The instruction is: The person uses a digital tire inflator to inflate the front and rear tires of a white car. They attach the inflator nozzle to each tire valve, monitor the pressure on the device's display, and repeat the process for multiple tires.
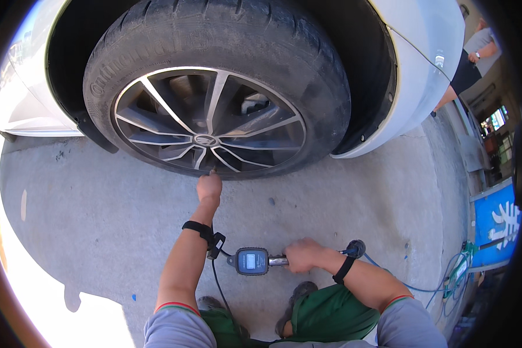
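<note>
A car wheel with dark, silver-edged spokes and a black tire stands in front of me. My left hand is closed at the lower edge of the rim, fingertips pinched together; whatever sits between them is too small to make out. Below and to the right, my right hand wraps round the metal handle of a tire inflator gauge. Its square dark housing has a small lit display and points left. A thin black hose runs near my left forearm, partly hidden by it.
White car bodywork arches over the wheel. A blue air hose trails right to a tangled coil beside a blue sign board. At the upper right stands another person. Concrete floor lies beneath, sunlit at lower left.
</note>
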`<move>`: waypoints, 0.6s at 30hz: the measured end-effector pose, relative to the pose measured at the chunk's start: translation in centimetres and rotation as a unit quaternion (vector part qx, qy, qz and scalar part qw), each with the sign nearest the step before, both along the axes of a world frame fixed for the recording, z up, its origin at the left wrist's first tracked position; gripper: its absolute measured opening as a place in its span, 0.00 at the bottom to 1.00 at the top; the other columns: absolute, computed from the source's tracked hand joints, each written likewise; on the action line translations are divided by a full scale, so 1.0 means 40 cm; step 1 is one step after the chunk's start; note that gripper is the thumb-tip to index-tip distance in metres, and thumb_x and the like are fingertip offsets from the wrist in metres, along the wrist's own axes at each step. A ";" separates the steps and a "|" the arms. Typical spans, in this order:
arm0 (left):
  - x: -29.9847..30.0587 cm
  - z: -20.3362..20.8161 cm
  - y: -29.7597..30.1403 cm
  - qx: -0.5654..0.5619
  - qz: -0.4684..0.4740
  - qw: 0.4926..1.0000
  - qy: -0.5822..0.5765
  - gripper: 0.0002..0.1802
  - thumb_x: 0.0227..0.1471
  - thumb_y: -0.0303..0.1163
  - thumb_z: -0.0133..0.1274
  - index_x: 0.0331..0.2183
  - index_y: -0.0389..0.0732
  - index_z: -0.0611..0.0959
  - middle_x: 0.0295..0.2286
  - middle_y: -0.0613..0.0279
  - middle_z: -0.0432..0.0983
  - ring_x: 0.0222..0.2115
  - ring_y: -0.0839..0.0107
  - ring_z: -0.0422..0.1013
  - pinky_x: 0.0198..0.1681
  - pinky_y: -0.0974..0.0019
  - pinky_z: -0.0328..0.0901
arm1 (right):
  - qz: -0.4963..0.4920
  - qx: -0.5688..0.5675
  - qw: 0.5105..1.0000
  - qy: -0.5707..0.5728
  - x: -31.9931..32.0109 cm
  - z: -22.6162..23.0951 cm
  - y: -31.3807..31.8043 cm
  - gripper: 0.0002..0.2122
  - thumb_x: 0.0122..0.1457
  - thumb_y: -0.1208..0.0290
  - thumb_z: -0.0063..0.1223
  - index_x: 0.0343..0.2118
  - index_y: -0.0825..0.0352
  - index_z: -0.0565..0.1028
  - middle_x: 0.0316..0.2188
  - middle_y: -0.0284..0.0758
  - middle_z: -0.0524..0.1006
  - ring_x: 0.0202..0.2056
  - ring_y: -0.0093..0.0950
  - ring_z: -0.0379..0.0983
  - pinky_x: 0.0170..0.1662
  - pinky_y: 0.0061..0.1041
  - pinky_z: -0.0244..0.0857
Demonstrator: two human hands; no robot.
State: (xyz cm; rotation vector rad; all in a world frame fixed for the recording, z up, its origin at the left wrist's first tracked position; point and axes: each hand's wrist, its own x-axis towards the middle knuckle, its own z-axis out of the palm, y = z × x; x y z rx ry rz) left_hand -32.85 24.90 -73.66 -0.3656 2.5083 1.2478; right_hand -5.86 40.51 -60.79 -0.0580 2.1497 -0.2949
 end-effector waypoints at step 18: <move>-0.008 -0.001 -0.006 -0.003 -0.018 1.000 -0.022 0.31 0.65 0.48 0.46 0.45 0.24 0.82 0.46 0.30 0.78 0.50 0.36 0.73 0.52 0.50 0.67 | 0.016 0.009 1.000 -0.002 -0.002 0.000 0.004 0.15 0.56 0.57 0.59 0.38 0.63 0.82 0.35 0.43 0.84 0.41 0.44 0.81 0.45 0.44 0.73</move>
